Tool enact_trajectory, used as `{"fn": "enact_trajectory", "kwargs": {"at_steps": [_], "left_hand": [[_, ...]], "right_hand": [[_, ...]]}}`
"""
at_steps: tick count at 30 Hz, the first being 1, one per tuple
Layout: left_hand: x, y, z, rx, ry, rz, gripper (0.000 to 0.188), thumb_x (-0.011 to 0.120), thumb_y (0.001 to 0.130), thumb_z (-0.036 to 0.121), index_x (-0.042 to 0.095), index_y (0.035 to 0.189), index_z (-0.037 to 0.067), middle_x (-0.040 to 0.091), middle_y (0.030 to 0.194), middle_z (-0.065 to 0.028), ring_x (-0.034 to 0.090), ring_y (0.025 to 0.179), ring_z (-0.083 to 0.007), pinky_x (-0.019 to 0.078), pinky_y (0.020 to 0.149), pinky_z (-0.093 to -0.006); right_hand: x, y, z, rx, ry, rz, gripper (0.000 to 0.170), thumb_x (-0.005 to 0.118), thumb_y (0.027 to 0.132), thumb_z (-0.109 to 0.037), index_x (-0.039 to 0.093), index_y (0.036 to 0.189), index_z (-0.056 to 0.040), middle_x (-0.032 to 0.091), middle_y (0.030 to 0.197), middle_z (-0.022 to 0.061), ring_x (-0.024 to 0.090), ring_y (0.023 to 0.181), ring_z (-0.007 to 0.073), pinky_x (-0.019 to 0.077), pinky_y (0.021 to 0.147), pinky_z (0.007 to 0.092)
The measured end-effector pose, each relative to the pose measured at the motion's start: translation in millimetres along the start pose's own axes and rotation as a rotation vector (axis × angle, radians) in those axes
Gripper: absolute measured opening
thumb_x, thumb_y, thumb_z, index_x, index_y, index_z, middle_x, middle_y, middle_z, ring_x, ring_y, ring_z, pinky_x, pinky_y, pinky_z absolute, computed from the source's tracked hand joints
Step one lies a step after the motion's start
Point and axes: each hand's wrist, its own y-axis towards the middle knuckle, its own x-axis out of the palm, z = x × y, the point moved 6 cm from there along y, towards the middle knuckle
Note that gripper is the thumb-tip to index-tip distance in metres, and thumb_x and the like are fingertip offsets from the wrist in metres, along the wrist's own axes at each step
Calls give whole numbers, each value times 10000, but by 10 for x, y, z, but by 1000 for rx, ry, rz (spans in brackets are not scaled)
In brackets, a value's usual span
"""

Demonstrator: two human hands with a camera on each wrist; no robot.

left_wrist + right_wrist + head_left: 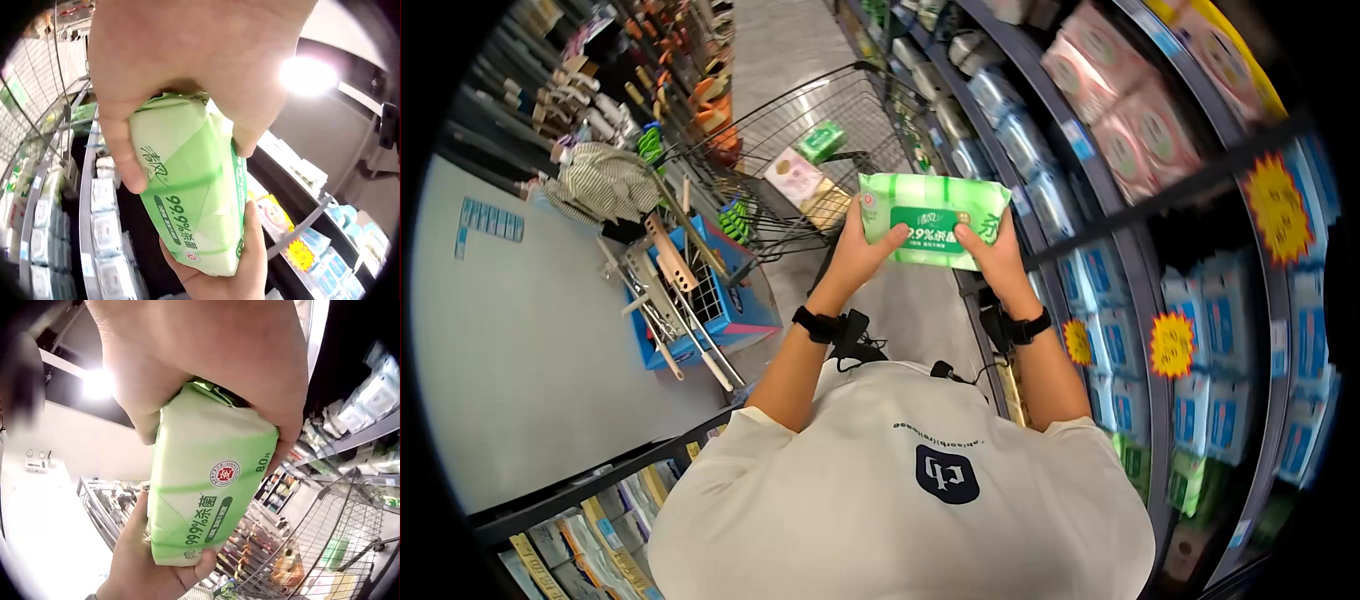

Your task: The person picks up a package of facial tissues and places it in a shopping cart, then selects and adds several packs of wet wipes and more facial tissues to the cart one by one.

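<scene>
A green and white pack of wet wipes (935,215) is held up in front of the body, its printed face with "99.9%" turned toward the head camera. My left hand (867,250) grips its left end, thumb on the front. At the opposite end my right hand (1000,262) grips it the same way. In the left wrist view, the pack's side (187,181) shows between the fingers of both hands. The right wrist view shows another side of the pack (206,475), marked "80". The fingers behind the pack are hidden in the head view.
Ahead stands a wire shopping cart (800,130) holding a green pack (821,142) and a pink-white pack (794,175). Shelves of blue wipes packs (1210,320) line the right. On the left are a blue display box (710,300) with long-handled tools and a white panel (550,330).
</scene>
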Motion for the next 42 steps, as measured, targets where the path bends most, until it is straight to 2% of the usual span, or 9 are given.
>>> {"fn": "enact_trajectory", "kwargs": {"at_steps": [13, 15, 25, 27, 28, 32, 37, 41, 42], "left_hand": [[-2079, 1627, -468, -199, -80, 372, 602, 616, 919, 353, 351, 1307, -24, 528, 1188, -129, 535, 1081, -194, 444, 929, -309], [-2292, 1934, -804, -264, -84, 342, 625, 622, 923, 350, 313, 1323, -18, 522, 1190, -120, 582, 1028, -192, 515, 846, -310], [-3004, 2903, -3792, -682, -197, 605, 769, 666, 891, 377, 244, 1401, -15, 475, 1319, -135, 505, 1175, -233, 439, 961, -349], [-2965, 2991, -4115, -757, -223, 659, 781, 677, 882, 376, 247, 1398, -22, 467, 1329, -142, 499, 1182, -230, 434, 967, -355], [-2923, 3002, -4134, -797, -262, 697, 786, 683, 877, 374, 248, 1398, -23, 465, 1330, -143, 493, 1189, -228, 428, 974, -357], [-2947, 3006, -4940, -769, -323, 774, 761, 711, 854, 285, 272, 1358, -78, 494, 1298, -173, 510, 1166, -234, 425, 970, -342], [-2912, 3015, -5120, -787, -264, 825, 638, 651, 849, 171, 334, 1354, -56, 534, 1248, -172, 517, 1153, -244, 402, 979, -334], [-2968, 2857, -5458, -789, -239, 816, 614, 616, 842, 136, 354, 1372, -31, 524, 1271, -166, 512, 1159, -252, 394, 983, -334], [-2981, 2819, -5496, -806, -264, 781, 618, 597, 860, 125, 324, 1395, -23, 503, 1303, -163, 488, 1190, -249, 381, 998, -334]], "right_hand": [[1766, 2796, 624, 272, -25, -476, 410, 680, 890, -310, 574, 1160, -20, 648, 1080, 59, 597, 993, 131, 471, 857, 279], [1902, 3191, 876, 277, -58, -492, 401, 667, 896, -328, 592, 1146, -23, 654, 1064, 55, 596, 983, 132, 463, 856, 286], [2207, 4609, 3994, 986, -184, -729, 552, 700, 855, -380, 576, 1233, 3, 629, 1183, 114, 580, 1078, 208, 426, 925, 327], [2121, 4671, 4905, 1120, -258, -761, 673, 706, 834, -424, 523, 1290, 35, 560, 1291, 175, 502, 1208, 275, 371, 1012, 396], [2074, 4640, 5235, 1214, -239, -771, 821, 707, 814, -469, 418, 1377, 54, 419, 1429, 218, 351, 1344, 335, 260, 1100, 451], [1901, 4646, 6143, 1322, -427, -781, 940, 705, 803, -498, 290, 1450, 44, 252, 1525, 226, 199, 1419, 371, 158, 1145, 462], [1967, 4632, 6475, 1205, -228, -700, 622, 718, 846, -329, 478, 1315, 3, 543, 1306, 152, 491, 1216, 248, 354, 1029, 393], [2050, 4660, 6592, 1062, -166, -617, 530, 720, 855, -293, 520, 1237, 14, 620, 1165, 119, 597, 1051, 234, 474, 893, 353], [1995, 4641, 6703, 952, -371, -638, 535, 720, 851, -308, 527, 1228, 19, 627, 1146, 139, 607, 1032, 246, 481, 882, 359]]}}
